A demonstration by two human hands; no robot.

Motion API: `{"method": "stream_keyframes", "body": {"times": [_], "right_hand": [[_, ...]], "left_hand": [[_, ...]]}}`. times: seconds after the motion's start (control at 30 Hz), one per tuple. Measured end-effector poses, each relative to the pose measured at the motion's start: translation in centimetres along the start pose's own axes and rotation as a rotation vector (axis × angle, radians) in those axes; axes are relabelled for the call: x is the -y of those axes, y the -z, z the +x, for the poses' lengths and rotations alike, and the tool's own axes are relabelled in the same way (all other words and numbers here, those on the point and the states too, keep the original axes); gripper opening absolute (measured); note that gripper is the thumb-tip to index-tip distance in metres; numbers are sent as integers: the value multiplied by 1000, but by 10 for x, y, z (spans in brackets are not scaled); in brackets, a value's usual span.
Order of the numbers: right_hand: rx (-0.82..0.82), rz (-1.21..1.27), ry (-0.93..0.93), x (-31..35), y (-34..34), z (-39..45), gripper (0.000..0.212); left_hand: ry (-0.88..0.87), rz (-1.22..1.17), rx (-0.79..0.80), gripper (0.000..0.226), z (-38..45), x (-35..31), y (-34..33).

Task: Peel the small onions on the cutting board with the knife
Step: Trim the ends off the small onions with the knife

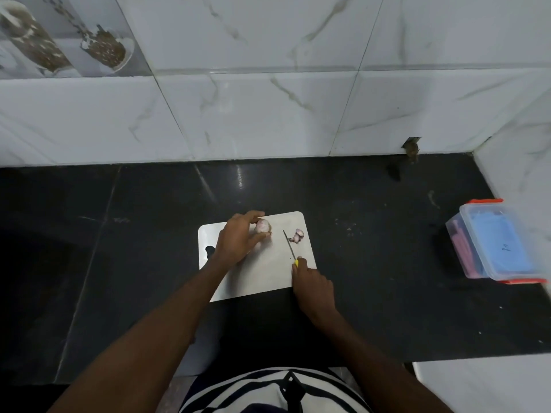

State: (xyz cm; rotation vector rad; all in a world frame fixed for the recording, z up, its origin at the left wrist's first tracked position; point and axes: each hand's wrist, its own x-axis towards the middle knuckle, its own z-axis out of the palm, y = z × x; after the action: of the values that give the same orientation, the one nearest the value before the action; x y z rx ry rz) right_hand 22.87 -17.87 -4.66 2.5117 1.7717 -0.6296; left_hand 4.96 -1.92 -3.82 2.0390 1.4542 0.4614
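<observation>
A white cutting board (262,278) lies on the black counter. My left hand (238,236) rests on its far left part, fingers closed around a small pale pink onion (263,225). My right hand (313,283) grips the yellow handle of a thin knife (289,244) at the board's right edge. The blade points away from me and lies low over the board, a little right of the onion. Purple onion skin pieces (298,235) lie just right of the blade tip.
A clear plastic box with orange clips and a blue lid (498,242) stands on the black counter (119,234) at the right. A marble-tiled wall (268,114) rises behind the counter and at the far right. Jars on a shelf sit at the top left.
</observation>
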Motion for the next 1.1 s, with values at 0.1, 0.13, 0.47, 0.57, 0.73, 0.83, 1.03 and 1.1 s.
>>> {"method": "stream_keyframes", "body": {"times": [0.1, 0.13, 0.47, 0.57, 0.73, 0.83, 1.03, 1.1], "right_hand": [[-46, 68, -35, 7, 8, 1, 35], [-54, 90, -47, 11, 10, 1, 35], [-15, -40, -9, 52, 16, 13, 35], [-41, -107, -2, 54, 8, 11, 43], [48, -29, 4, 51, 10, 20, 33], [-15, -102, 41, 53, 8, 16, 41], [-29, -136, 38, 57, 6, 17, 40], [-22, -132, 33, 58, 7, 17, 40]], "left_hand": [[-31, -12, -65, 44, -11, -8, 0], [-26, -14, -70, 42, -15, -10, -3], [-27, 12, -71, 50, -30, 14, -23], [-46, 3, -80, 51, -29, 18, -24], [-53, -20, -81, 42, -26, 19, -28], [-40, -48, -98, 37, -24, 22, -26], [-58, -39, -81, 38, -19, 27, -28], [-52, -52, -79, 37, -18, 28, -30]]}}
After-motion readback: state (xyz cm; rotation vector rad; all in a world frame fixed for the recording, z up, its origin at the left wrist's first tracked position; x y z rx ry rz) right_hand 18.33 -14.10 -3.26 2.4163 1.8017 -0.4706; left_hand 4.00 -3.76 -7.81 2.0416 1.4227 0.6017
